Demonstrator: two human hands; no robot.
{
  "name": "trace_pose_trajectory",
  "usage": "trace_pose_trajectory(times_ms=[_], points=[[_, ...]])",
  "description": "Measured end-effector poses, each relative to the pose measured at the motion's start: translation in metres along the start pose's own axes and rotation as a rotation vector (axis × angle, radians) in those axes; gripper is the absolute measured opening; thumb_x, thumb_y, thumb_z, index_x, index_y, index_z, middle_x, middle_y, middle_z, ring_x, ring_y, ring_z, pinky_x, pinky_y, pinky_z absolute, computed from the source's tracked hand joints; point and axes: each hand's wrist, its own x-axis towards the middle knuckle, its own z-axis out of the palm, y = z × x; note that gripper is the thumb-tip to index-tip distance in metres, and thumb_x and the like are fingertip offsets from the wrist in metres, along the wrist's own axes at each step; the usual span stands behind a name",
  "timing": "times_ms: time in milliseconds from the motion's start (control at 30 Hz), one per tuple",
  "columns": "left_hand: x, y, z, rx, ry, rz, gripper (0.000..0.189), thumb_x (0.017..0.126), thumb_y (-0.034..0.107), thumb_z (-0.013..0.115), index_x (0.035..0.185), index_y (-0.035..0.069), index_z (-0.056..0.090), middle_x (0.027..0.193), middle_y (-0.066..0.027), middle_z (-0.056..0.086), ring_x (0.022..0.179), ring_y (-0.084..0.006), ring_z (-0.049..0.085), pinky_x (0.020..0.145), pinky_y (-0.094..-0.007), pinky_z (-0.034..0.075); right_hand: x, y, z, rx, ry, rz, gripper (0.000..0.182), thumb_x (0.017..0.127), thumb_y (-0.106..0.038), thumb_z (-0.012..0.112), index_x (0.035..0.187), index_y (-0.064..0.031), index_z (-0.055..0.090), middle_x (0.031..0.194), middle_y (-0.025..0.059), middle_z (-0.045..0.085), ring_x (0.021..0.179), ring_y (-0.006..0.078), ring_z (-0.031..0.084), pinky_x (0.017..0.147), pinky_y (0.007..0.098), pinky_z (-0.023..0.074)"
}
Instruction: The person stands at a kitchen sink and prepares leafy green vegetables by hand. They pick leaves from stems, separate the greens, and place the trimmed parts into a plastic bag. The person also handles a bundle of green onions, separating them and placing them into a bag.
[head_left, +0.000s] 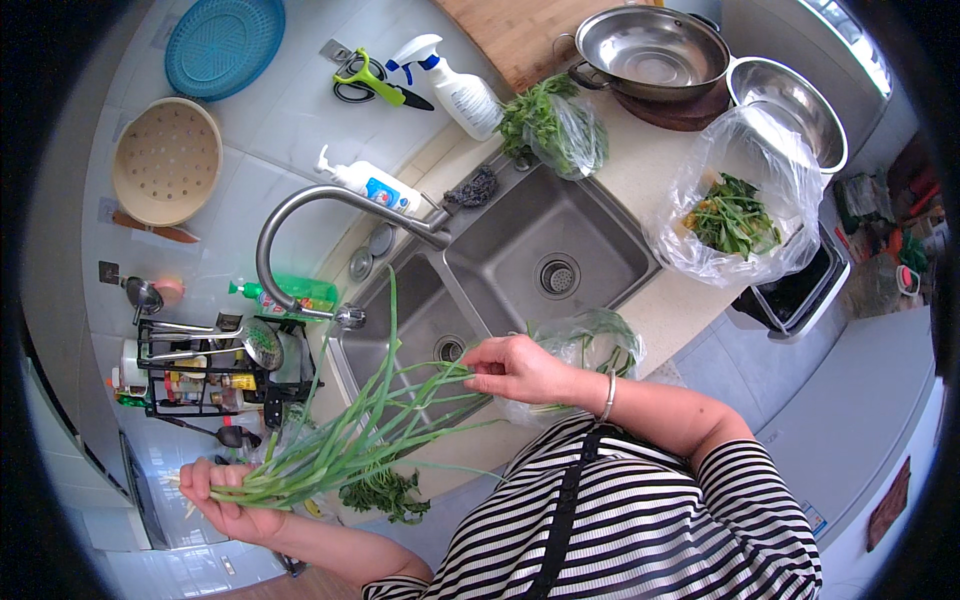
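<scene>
My left hand (232, 499) is closed around the lower ends of a bunch of green onions (322, 450), whose pale roots stick out past the fist. The long leaves fan out over the left bowl of the stainless steel double sink (551, 225). At the leaf tips, my right hand (517, 371) pinches a few leaves between thumb and fingers. Below that wrist, a clear plastic bag (622, 337) with green stalks lies on the counter edge. A bunch of leafy greens (386, 495) is under the onion leaves.
A curved faucet (337, 191) arches over the sink. Bagged leafy greens (555, 127) lie at its far corner. An open plastic bag (787, 247) of green scraps stands on the right counter, near a steel wok (652, 52) and a metal bowl (787, 105). A utensil rack (217, 367) is at left.
</scene>
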Motion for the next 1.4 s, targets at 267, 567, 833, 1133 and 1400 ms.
trace_pose_trajectory(times_ms=[267,567,833,1133,1400], points=[[0.001,-0.004,0.000,-0.002,0.001,0.015,0.020,0.100,0.020,0.035,0.088,0.007,0.043,0.075,-0.0009,0.046,0.042,-0.0045,0.028,0.043,-0.0198,0.027,0.001,0.026,0.013,-0.079,0.085,-0.244,0.014,0.081,-0.012,0.056,0.083,0.0008,0.059,0.072,0.0152,0.054,0.063,0.0309,0.052,0.060,0.0367,0.0438],[-0.007,-0.002,-0.009,0.069,-0.042,0.039,0.017,0.099,0.020,0.037,0.089,0.007,0.043,0.076,-0.0002,0.048,0.041,-0.0036,0.031,0.041,-0.0190,0.028,0.000,0.022,-0.005,0.855,0.181,0.438,0.012,0.080,-0.010,0.053,0.069,-0.0050,0.056,0.055,-0.0020,0.042,0.047,0.0059,0.033,0.043,0.0221,0.0245],[-0.006,0.012,-0.027,0.144,0.101,0.254,0.011,0.097,0.015,0.041,0.091,0.006,0.043,0.076,-0.0006,0.044,0.042,-0.0041,0.028,0.045,-0.0205,0.028,-0.025,-0.001,-0.058,0.863,0.556,0.364,0.011,0.081,-0.009,0.052,0.070,-0.0060,0.055,0.064,-0.0001,0.049,0.050,0.0073,0.036,0.044,0.0217,0.0287],[0.000,-0.007,-0.045,0.110,0.014,0.115,0.011,0.097,0.013,0.042,0.091,0.004,0.042,0.077,-0.0015,0.042,0.045,-0.0055,0.028,0.047,-0.0219,0.030,-0.084,-0.071,-0.200,0.043,0.946,-0.136,0.016,0.087,-0.014,0.057,0.092,-0.0032,0.067,0.067,-0.0015,0.059,0.052,0.0021,0.044,0.046,0.0166,0.0338],[-0.003,-0.021,-0.038,0.115,0.101,0.076,0.011,0.097,0.015,0.041,0.093,0.005,0.043,0.076,-0.0005,0.043,0.045,-0.0046,0.029,0.047,-0.0216,0.028,-0.130,-0.020,-0.279,-1.237,1.064,0.152,0.019,0.079,-0.002,0.056,0.095,-0.0022,0.066,0.087,0.0156,0.064,0.079,0.0311,0.062,0.073,0.0379,0.0490]])
